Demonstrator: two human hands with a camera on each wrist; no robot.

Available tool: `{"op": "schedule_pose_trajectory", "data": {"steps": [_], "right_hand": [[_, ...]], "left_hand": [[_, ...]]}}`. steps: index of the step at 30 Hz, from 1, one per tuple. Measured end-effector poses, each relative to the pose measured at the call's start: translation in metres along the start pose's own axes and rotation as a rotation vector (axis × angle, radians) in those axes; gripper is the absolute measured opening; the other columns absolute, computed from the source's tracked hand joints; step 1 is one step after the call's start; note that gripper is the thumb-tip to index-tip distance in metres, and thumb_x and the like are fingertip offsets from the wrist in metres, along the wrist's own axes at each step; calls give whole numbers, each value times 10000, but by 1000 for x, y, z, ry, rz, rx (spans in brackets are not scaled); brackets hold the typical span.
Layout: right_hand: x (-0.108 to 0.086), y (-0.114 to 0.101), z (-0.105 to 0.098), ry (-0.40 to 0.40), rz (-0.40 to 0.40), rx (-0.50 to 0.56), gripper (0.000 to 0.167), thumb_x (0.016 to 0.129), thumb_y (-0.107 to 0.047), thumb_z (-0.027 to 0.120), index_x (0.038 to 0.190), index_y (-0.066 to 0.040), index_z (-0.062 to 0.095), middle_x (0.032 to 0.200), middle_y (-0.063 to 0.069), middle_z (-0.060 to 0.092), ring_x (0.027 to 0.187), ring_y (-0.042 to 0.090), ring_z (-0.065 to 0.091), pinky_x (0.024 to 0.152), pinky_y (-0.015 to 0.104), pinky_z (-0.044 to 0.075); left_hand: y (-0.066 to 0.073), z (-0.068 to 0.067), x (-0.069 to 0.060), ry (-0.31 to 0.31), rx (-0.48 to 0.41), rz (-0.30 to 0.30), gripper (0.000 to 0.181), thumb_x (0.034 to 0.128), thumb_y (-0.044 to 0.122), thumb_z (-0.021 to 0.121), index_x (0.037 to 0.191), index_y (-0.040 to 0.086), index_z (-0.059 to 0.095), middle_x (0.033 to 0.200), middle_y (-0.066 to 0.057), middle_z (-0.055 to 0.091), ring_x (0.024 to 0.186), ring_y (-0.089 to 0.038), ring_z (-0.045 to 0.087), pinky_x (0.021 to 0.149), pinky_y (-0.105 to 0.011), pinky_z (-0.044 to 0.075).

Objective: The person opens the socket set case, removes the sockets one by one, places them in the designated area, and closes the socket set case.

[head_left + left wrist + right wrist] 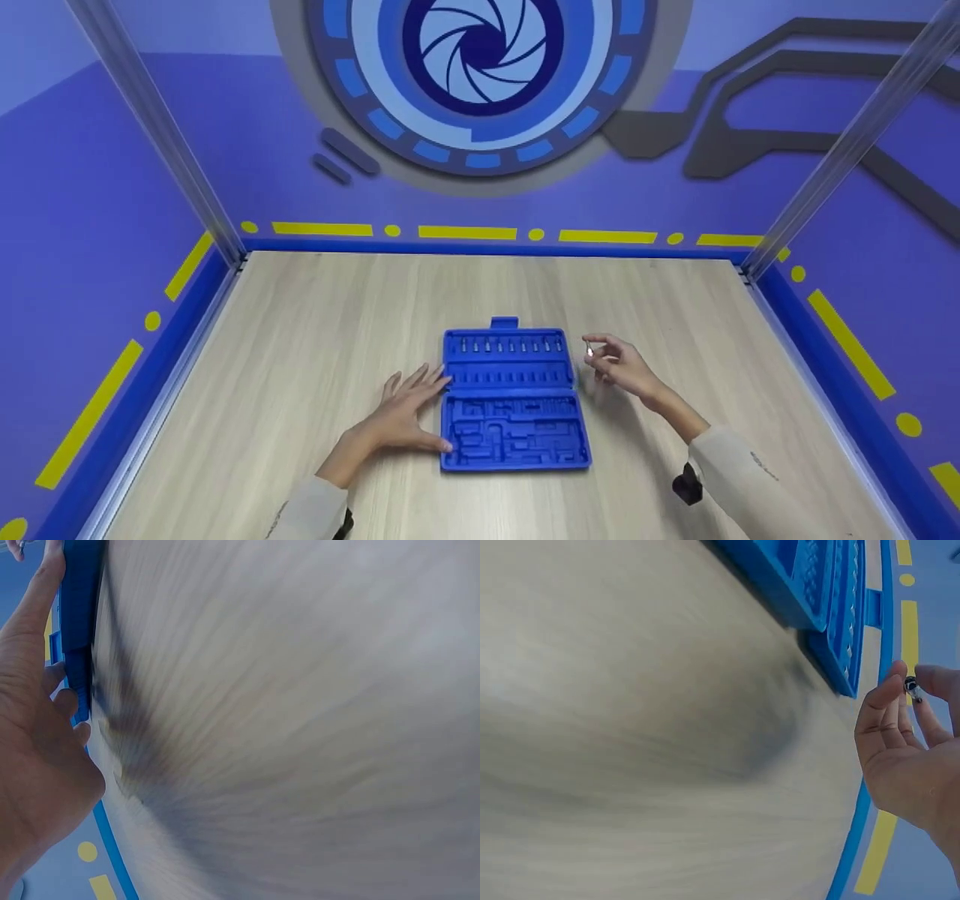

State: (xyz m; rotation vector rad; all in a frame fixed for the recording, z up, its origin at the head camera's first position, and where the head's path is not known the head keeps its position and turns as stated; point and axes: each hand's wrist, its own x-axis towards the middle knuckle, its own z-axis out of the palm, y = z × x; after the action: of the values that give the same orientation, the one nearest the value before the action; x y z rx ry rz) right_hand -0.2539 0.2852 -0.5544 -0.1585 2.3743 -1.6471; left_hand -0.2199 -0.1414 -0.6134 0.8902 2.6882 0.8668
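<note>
A blue case (510, 430) lies unfolded on the wooden table, its moulded slots facing up. Along the far half stands a row of small metal bits (500, 346); the near half shows only shaped recesses. My left hand (394, 420) rests against the case's left side, fingers spread and thumb at the near left edge; the left wrist view shows this hand (45, 757) touching the blue side. Right of the case, my right hand (622, 371) is raised, pinching a small shiny metal piece (589, 350) between thumb and finger. That metal piece (911, 687) also shows in the right wrist view.
A latch tab (505, 322) sticks out from the case's far edge. The wooden table (300, 337) is bounded by blue panels with yellow marks and by metal posts (847, 142) at the far corners.
</note>
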Motion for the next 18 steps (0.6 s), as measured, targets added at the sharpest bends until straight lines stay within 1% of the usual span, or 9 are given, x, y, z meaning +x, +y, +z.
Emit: {"op": "schedule_pose_trajectory", "data": {"steps": [3,6,9,11,14,18], "right_hand": [[-1,4,-6,-20,-12,-18,517,984,-81,657,1432,95,469,1001,75,645,744,123,649,627,228,530],[-1,8,-11,-31,-35,-59,505,975,-61,665,1413,116,485,1003,140,670,734,128,668,619,229,532],[-1,13,-15,-40,-64,-122,483,966,-59,678,1384,125,519,996,213,690,732,146,680,606,239,534],[-2,15,-17,-43,-84,-168,471,957,-63,692,1363,126,545,984,239,697,722,151,674,590,235,530],[-1,19,-19,-39,-124,-216,455,936,-57,717,1325,135,577,945,252,704,699,133,659,571,210,515],[1,26,-20,-32,-186,-244,422,911,-21,733,1272,157,604,905,272,712,662,91,632,561,171,482]], "left_hand": [[-1,0,0,2,5,-4,1186,666,645,861,1599,123,347,1702,-129,226,1560,-479,157,1181,-764,49],[-1,0,1,0,7,-5,1184,667,638,864,1599,121,347,1702,-133,226,1560,-478,157,1183,-762,48],[0,1,1,2,8,-4,1186,664,629,868,1597,114,347,1701,-137,228,1558,-482,158,1182,-764,50],[0,1,0,5,7,-4,1188,661,626,871,1596,114,349,1701,-134,227,1557,-484,158,1180,-765,52],[1,1,0,5,5,-3,1187,666,629,869,1598,114,345,1702,-128,229,1558,-484,153,1179,-766,51],[1,0,0,6,-4,-1,1182,671,633,867,1597,113,348,1700,-129,238,1559,-483,153,1178,-767,48]]}}
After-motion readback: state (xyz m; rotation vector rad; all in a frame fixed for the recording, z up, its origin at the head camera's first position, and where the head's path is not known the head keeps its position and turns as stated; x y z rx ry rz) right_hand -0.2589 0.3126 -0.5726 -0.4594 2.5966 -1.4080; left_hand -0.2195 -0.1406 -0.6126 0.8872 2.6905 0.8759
